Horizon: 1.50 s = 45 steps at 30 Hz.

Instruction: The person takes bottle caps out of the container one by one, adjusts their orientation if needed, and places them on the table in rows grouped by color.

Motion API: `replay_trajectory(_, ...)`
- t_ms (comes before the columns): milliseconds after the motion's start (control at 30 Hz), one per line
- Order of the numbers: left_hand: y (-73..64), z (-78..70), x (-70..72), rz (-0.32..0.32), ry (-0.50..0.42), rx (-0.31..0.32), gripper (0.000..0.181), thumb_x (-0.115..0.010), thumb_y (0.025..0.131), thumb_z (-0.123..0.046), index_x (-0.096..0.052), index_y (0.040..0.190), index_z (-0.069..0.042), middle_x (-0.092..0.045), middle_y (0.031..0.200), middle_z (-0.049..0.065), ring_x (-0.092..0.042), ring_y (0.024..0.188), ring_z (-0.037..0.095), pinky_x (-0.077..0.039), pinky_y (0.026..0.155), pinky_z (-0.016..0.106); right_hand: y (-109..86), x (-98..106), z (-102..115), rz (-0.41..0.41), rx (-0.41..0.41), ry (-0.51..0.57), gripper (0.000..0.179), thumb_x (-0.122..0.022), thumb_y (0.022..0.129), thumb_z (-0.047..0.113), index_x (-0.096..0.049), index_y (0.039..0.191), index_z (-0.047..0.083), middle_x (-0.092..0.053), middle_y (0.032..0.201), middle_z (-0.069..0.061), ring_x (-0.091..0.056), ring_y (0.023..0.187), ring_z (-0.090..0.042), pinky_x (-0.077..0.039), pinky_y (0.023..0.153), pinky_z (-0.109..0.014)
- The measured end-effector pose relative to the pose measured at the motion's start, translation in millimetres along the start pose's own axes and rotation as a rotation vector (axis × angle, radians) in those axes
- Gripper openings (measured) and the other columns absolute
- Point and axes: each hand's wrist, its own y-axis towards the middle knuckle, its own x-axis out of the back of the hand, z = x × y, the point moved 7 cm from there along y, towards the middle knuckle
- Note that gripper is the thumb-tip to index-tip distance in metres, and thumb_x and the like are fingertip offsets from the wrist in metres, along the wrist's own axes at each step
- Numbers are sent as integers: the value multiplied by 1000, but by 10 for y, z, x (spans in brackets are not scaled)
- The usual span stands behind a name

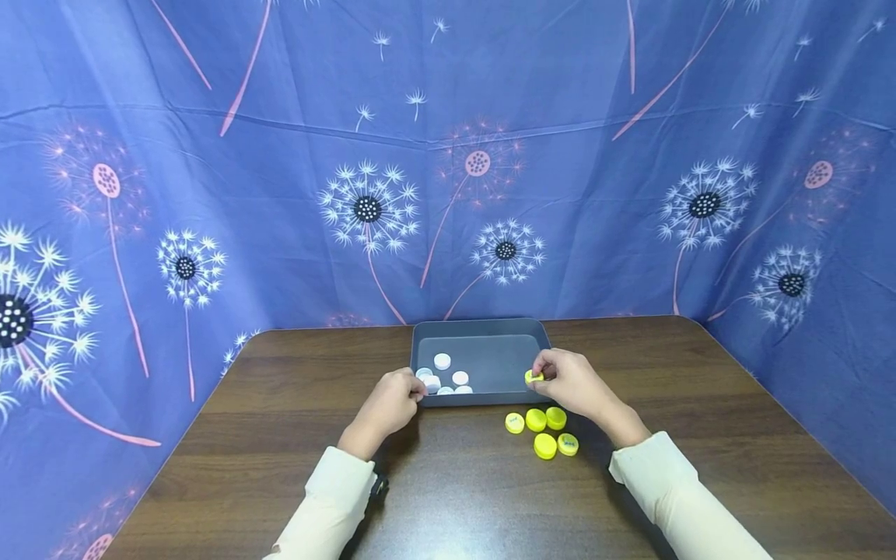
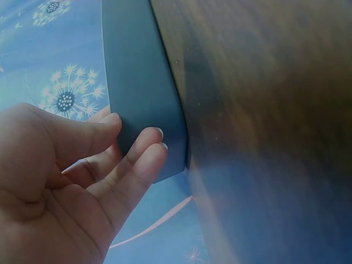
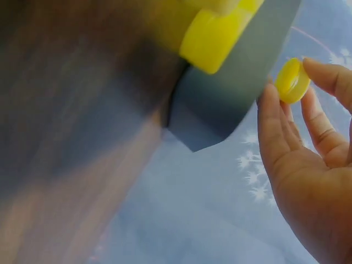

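Note:
A dark grey tray lies on the wooden table, with several white bottle caps in its left part. My left hand grips the tray's near left corner; the left wrist view shows the thumb at the rim and fingers against the outer wall. Between thumb and fingers, my right hand pinches a yellow bottle cap at the tray's right end, above the near rim. Several more yellow caps lie on the table just in front of the tray, some with dark markings on top.
The brown wooden table extends around the tray on both sides and toward me. Behind it hangs a blue cloth with a dandelion print. A dark object shows at the left sleeve's cuff.

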Motion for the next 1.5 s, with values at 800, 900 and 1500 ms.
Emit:
replay_trajectory(800, -2, -26, 9, 3, 4, 5, 20, -62, 81, 13, -75, 79, -3, -59, 76, -2, -55, 72, 11, -52, 68, 30, -416, -420, 543, 298, 271, -127, 24, -81, 76, -1, -64, 82, 16, -57, 81, 7, -54, 77, -12, -47, 67, -25)
replay_trajectory(900, -3, -17, 5, 7, -2, 11, 21, -62, 81, 13, -75, 80, -2, -60, 77, -2, -55, 73, 11, -53, 69, 30, -434, -453, 536, 334, 269, -148, 25, -80, 74, -2, -64, 80, 15, -55, 80, 7, -50, 74, -9, -45, 64, -23)
replay_trajectory(1500, -10, -21, 6, 8, 4, 28, 20, -62, 81, 12, -76, 82, -3, -59, 77, -3, -57, 74, 12, -54, 71, 31, -455, -489, 486, 363, 254, -170, 22, -82, 75, 0, -66, 78, 14, -57, 81, 8, -54, 75, -8, -49, 67, -23)
